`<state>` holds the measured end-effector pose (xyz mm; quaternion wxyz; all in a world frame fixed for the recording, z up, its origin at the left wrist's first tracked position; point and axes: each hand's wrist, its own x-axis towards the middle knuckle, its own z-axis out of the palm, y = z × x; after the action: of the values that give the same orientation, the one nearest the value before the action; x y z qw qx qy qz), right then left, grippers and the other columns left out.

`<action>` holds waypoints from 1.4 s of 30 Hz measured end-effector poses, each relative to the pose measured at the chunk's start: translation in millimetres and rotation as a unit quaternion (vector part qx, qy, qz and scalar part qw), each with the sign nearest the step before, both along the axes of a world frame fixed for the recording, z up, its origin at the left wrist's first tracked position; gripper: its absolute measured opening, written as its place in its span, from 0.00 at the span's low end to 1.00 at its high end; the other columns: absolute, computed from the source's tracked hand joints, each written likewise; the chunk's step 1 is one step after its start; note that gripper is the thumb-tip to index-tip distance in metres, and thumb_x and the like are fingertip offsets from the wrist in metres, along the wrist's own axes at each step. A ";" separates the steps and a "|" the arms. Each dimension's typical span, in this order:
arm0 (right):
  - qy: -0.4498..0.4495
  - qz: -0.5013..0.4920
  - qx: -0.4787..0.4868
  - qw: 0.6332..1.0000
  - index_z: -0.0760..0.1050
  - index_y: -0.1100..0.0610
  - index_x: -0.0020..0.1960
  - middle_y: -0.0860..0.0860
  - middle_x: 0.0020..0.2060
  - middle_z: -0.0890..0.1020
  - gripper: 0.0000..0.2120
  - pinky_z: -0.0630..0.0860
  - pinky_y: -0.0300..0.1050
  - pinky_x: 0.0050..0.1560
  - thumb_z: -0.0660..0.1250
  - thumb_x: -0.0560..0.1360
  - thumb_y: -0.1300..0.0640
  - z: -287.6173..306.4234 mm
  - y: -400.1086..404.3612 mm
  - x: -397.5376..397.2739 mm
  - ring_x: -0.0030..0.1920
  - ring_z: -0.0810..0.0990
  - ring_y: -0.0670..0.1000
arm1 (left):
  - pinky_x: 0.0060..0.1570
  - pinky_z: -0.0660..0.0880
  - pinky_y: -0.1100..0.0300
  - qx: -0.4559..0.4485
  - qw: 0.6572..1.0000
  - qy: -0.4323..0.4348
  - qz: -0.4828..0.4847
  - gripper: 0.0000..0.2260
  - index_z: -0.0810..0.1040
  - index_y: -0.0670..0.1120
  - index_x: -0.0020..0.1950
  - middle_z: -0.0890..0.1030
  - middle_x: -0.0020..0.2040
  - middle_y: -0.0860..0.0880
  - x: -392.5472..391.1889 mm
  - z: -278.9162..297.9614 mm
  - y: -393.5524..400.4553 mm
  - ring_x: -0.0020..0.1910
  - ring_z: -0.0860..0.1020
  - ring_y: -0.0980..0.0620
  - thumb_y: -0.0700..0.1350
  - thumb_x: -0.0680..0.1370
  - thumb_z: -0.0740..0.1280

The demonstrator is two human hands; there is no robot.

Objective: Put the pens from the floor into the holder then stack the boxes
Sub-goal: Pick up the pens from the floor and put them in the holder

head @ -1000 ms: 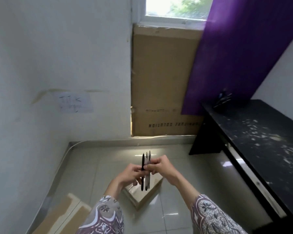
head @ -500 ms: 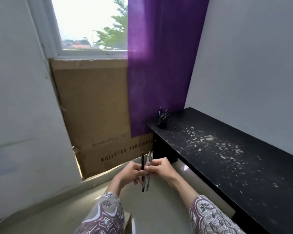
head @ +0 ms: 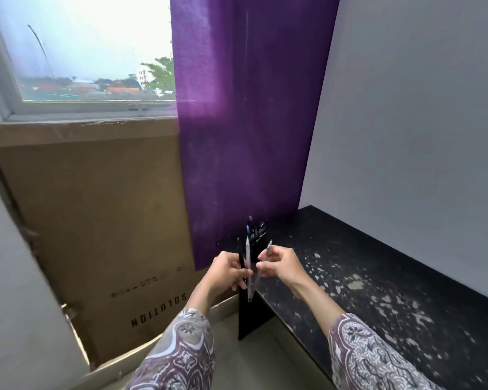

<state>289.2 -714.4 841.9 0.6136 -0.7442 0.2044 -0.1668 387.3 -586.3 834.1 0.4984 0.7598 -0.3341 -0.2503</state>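
My left hand (head: 227,270) grips a black pen and a grey pen (head: 248,266), both held upright. My right hand (head: 279,263) pinches a third, clear pen (head: 267,250), tilted away from the other two. Both hands hover at the near left corner of the black desk (head: 378,277). Just behind the pens stands the dark pen holder (head: 255,235), with several pens sticking out of it; its lower part is hidden by the held pens. The boxes on the floor are out of view.
A large flat cardboard carton (head: 96,215) leans against the wall under the window (head: 85,52). A purple curtain (head: 245,108) hangs behind the holder. The desk top is speckled with pale flecks. Floor shows at the bottom centre.
The view has swung up and right from the floor to the desk. My hands have come up close to the holder, and my right hand has drawn one pen apart from the bundle.
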 end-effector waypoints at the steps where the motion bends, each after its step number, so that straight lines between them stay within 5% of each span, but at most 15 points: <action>1: -0.008 -0.015 -0.005 1.000 0.74 0.62 0.40 0.53 0.31 0.77 0.08 0.79 0.39 0.35 0.69 0.68 0.72 1.7 -16.1 12.0 0.32 0.77 0.49 | 0.18 0.68 0.68 -0.007 1.000 -0.007 0.012 0.06 0.77 0.44 0.37 0.78 0.25 0.47 12.5 1.5 -13.0 0.17 0.75 0.59 0.35 0.73 0.69; 7: -0.046 -0.085 -0.021 0.995 0.76 0.59 0.37 0.52 0.35 0.79 0.07 0.81 0.39 0.42 0.65 0.74 0.67 -4.4 -104.2 81.0 0.40 0.80 0.50 | 0.24 0.75 0.64 -0.048 0.992 -0.030 0.110 0.08 0.75 0.44 0.37 0.80 0.32 0.45 84.8 -4.3 -87.5 0.32 0.82 0.48 0.34 0.73 0.69; 12: -0.048 -0.124 -0.083 0.988 0.78 0.59 0.42 0.51 0.38 0.81 0.07 0.80 0.43 0.49 0.63 0.76 0.60 -18.0 -158.2 128.9 0.43 0.83 0.50 | 0.33 0.81 0.58 -0.074 0.983 -0.052 0.163 0.05 0.77 0.39 0.37 0.79 0.34 0.46 129.5 -16.4 -133.4 0.36 0.81 0.51 0.33 0.72 0.69; 19: -0.044 -0.122 -0.244 0.961 0.79 0.60 0.48 0.53 0.41 0.81 0.05 0.71 0.28 0.39 0.65 0.76 0.60 -40.4 -184.8 175.5 0.43 0.79 0.49 | 0.38 0.82 0.51 -0.054 0.973 -0.062 0.215 0.00 0.77 0.35 0.42 0.77 0.37 0.45 171.9 -44.1 -170.4 0.35 0.78 0.52 0.31 0.73 0.67; 25: 0.033 -0.089 -0.336 0.937 0.79 0.56 0.53 0.49 0.47 0.77 0.10 0.69 0.40 0.52 0.63 0.77 0.54 -72.4 -191.3 196.6 0.53 0.75 0.50 | 0.37 0.82 0.48 -0.007 0.975 -0.074 0.207 0.05 0.76 0.41 0.39 0.78 0.35 0.46 190.4 -74.1 -190.9 0.34 0.78 0.50 0.34 0.73 0.68; 31: 0.110 -0.053 -0.384 0.915 0.75 0.53 0.61 0.50 0.65 0.71 0.17 0.58 0.46 0.67 0.54 0.80 0.48 -99.4 -194.0 208.7 0.67 0.63 0.49 | 0.37 0.76 0.52 0.066 0.979 -0.084 0.172 0.07 0.77 0.45 0.35 0.78 0.37 0.46 202.1 -101.4 -205.5 0.35 0.75 0.50 0.37 0.71 0.71; 35: 0.048 -0.078 -0.441 0.893 0.79 0.55 0.54 0.50 0.50 0.78 0.24 0.64 0.42 0.53 0.50 0.76 0.44 -101.8 -193.7 209.4 0.53 0.71 0.49 | 0.32 0.72 0.59 0.072 0.978 -0.103 0.168 0.09 0.75 0.46 0.33 0.72 0.38 0.49 205.4 -103.8 -205.8 0.33 0.74 0.52 0.41 0.70 0.74; 38: -0.015 -0.109 -0.403 0.908 0.80 0.56 0.48 0.49 0.42 0.82 0.10 0.61 0.38 0.49 0.62 0.77 0.53 -99.4 -195.0 211.1 0.45 0.70 0.46 | 0.28 0.72 0.62 0.042 0.984 -0.092 0.145 0.10 0.76 0.35 0.39 0.74 0.32 0.44 205.7 -93.3 -203.8 0.26 0.72 0.52 0.40 0.69 0.74; 42: -0.014 -0.114 -0.392 0.913 0.81 0.56 0.48 0.49 0.41 0.83 0.09 0.59 0.39 0.49 0.64 0.77 0.54 -99.6 -195.7 219.1 0.44 0.70 0.45 | 0.34 0.77 0.55 0.022 0.985 -0.093 0.143 0.06 0.78 0.35 0.41 0.78 0.33 0.43 207.2 -88.6 -205.1 0.29 0.75 0.53 0.37 0.70 0.72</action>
<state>508.3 -910.0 742.3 0.2521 -0.8941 0.1980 -0.3126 594.5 -791.4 745.5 0.4789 0.8305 -0.2615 -0.1121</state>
